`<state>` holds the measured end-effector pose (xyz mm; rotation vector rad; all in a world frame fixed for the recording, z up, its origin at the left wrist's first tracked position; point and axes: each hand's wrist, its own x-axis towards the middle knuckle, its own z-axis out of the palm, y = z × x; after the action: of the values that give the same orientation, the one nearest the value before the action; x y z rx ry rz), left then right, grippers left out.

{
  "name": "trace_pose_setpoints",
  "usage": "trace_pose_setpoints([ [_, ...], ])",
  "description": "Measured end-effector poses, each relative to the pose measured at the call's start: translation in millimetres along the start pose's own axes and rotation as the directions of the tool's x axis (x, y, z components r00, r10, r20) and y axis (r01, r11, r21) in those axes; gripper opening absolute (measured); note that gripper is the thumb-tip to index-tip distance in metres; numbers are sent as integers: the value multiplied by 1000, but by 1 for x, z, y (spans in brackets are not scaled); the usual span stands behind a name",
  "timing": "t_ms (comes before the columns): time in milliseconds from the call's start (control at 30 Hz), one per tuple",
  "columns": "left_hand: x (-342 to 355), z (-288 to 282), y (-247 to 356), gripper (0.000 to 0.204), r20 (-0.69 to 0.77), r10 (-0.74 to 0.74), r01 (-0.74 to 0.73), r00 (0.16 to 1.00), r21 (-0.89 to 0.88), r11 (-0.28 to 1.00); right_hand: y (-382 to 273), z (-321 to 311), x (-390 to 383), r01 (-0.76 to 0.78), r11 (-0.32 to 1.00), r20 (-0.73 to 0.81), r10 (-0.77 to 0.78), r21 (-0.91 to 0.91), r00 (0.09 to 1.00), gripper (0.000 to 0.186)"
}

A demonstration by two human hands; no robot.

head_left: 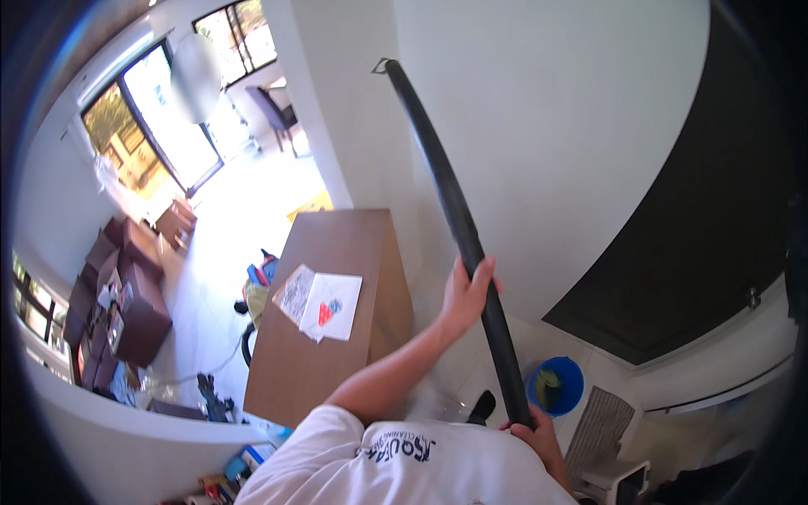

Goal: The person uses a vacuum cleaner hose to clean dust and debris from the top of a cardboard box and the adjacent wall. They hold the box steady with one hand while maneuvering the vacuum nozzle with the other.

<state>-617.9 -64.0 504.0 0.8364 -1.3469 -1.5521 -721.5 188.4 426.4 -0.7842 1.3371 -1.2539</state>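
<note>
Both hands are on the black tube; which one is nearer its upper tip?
The left hand, wrapped around the black tube partway up; the right hand grips it lower, close to the white shirt.

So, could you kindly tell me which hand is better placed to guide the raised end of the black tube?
Probably the left: the left hand grips the black tube higher up, nearer its raised end, while the right hand holds it low, close to the white shirt.

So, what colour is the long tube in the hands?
Black; the long tube shows best in the head view.
</note>
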Motion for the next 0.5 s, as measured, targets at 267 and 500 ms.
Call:
trace_pose_setpoints([
  [267, -40, -47, 26, 40, 162, 446, -440, 880, 633, 637, -29, 28, 51, 1, 857, -92, -56, -515, 994, 40],
  [500, 35, -152, 210, 67, -396, 749, -615, 531, 427, 663, -9, 30, 44, 202, 770, 146, -142, -606, 979, 37],
])
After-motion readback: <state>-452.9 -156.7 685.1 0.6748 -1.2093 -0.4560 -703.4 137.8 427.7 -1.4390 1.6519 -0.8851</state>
